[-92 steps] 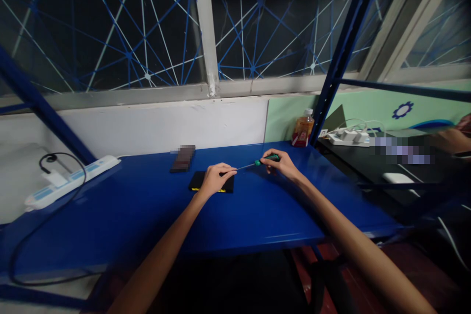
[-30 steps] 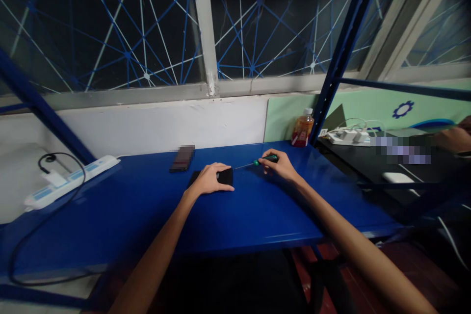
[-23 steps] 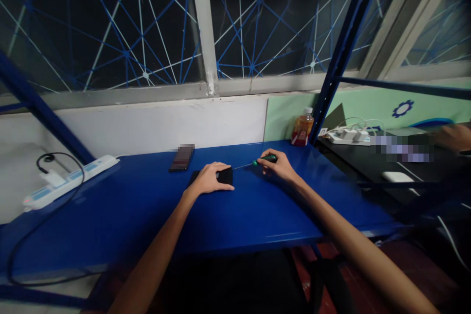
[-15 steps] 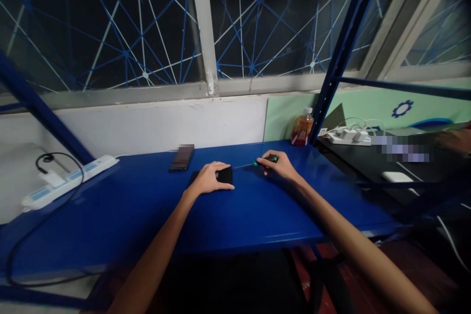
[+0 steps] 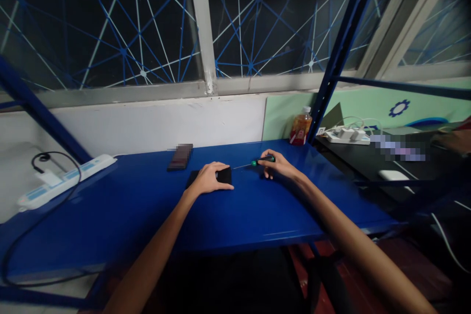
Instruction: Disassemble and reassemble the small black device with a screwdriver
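On the blue table [image 5: 154, 225] lies a flat black box-like object [image 5: 225, 176]. My left hand [image 5: 210, 177] grips it from above, thumb at the near edge and fingers along the far edge. A screwdriver [image 5: 267, 159] with a black and green handle is held in my right hand [image 5: 276, 166]. Its thin shaft points left, and the tip is at or very near the right side of the black object. Whether the tip touches is too small to tell. My left palm covers much of the object's left part.
A dark phone-like slab [image 5: 180, 157] lies behind my left hand. At the left is a white power strip [image 5: 69, 181] with a black cable. A bottle [image 5: 300, 126] stands at the back right, beside a blue post [image 5: 336, 49]. Another power strip [image 5: 348, 136] is on the black table.
The fingers of my right hand have shifted slightly on the screwdriver handle. My left hand and the black object stay in place; the whole view has moved a little.
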{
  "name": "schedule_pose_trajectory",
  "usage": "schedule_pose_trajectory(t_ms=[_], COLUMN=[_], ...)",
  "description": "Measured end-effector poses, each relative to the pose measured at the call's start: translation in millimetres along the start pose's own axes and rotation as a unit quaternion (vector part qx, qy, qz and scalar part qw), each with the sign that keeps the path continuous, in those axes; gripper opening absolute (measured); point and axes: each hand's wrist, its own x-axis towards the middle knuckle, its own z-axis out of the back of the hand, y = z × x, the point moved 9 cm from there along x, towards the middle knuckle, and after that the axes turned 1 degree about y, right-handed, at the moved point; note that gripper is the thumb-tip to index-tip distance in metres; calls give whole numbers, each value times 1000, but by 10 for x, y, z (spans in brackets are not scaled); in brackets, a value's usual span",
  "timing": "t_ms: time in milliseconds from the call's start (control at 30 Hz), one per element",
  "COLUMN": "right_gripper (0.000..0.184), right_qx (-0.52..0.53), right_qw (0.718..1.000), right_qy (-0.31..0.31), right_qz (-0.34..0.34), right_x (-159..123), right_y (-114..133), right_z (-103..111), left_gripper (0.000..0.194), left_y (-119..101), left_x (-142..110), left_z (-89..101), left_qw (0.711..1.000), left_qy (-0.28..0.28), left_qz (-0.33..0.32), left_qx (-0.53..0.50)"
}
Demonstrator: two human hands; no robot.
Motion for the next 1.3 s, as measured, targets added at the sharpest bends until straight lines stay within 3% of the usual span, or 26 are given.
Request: schedule_pose_trajectory(t_ms=[133, 267, 400, 567, 733, 800, 867, 1000, 1200, 1300], right_gripper=[44, 52, 42, 44, 53, 48, 41, 44, 47, 47], right_qx=[-137, -196, -215, -232, -292, -297, -280, -229, -346, -345], right_qw=[990, 979, 975, 973, 955, 953, 958, 973, 936, 937], right_qy=[-20, -47, -41, -8, -41, -53, -52, -22, -40, -45], right_qz=[20, 31, 32, 20, 19, 16, 22, 29, 44, 38], right_x=[22, 51, 60, 42, 55, 63, 67, 58, 29, 38], right_y=[-11, -40, -85, -115, -77, -87, -99, -115, 6, -8], right_z=[46, 106, 119, 93, 124, 136, 136, 114, 107, 99], left_gripper=[78, 81, 81, 80, 81, 81, 80, 80, 83, 83], left_y=[19, 32, 35, 38, 32, 26, 21, 6, 21, 27], left_x=[6, 9, 5, 0, 3, 4, 2, -4, -2, -1], left_z=[-52, -84, -88, -92, -100, -96, -92, -87, -101, -109], left_qw=[1000, 999, 999, 999, 999, 999, 999, 999, 998, 998], left_qy=[6, 14, 19, 28, 32, 31, 32, 38, 42, 40], left_qz=[0, -2, -2, 3, 1, -1, -1, 1, 9, 9], left_qx=[27, 40, 44, 45, 44, 40, 38, 34, 37, 41])
